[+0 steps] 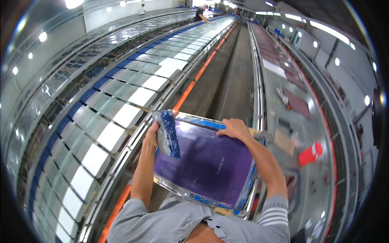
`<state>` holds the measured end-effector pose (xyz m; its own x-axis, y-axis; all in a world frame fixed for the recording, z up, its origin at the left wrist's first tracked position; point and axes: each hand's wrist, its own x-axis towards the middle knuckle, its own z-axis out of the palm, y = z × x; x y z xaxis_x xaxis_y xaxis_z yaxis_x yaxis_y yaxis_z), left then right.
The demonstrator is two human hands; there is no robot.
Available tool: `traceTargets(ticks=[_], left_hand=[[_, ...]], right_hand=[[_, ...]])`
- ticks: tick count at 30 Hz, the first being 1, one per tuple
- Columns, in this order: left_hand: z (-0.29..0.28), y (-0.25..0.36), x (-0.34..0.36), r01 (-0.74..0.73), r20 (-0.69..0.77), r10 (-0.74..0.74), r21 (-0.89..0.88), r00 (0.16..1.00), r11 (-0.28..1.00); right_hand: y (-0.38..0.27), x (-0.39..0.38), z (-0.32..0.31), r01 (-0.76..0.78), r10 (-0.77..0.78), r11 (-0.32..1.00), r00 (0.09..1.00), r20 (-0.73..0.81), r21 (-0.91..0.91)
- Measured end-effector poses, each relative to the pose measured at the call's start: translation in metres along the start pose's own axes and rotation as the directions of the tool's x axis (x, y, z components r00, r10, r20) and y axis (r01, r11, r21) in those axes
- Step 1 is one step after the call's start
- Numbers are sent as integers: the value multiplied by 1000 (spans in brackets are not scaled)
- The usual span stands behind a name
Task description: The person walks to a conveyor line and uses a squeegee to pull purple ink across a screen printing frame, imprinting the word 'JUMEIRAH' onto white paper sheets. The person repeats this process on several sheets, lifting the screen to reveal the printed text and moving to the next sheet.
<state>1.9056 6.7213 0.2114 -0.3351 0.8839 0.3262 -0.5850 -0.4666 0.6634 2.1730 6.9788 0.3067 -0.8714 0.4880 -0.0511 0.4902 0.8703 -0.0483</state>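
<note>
A screen printing frame (212, 162) with a purple mesh and blue and silver tape round its edges lies tilted in front of my body. My right hand (236, 129) is closed over its far right edge, the fingers bent across the taped border. At the frame's far left corner my left hand (151, 135) grips a squeegee (168, 133), wrapped in silver and smeared with dark blue ink. The squeegee stands over the mesh's left side. Whether my left fingers also hold the frame is hidden behind the squeegee.
To the left runs a long printing table (115, 87) with rows of grey and white panels. An orange strip (202, 71) borders the aisle. On the right-hand table (279, 178) are a red container (310, 154), a cardboard piece (284, 141) and dark sheets. Another person (200, 15) bends over the far table.
</note>
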Motion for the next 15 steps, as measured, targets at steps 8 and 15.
traceTargets(ticks=[8,15], left_hand=[[-36,-66,215,82,-140,-120,-249,983,965],[-131,-170,385,133,-290,-283,-444,915,886]], right_hand=[[234,104,-26,-559,588,806,796,-148,194],[403,244,70,-574,797,577,552,-245,581]])
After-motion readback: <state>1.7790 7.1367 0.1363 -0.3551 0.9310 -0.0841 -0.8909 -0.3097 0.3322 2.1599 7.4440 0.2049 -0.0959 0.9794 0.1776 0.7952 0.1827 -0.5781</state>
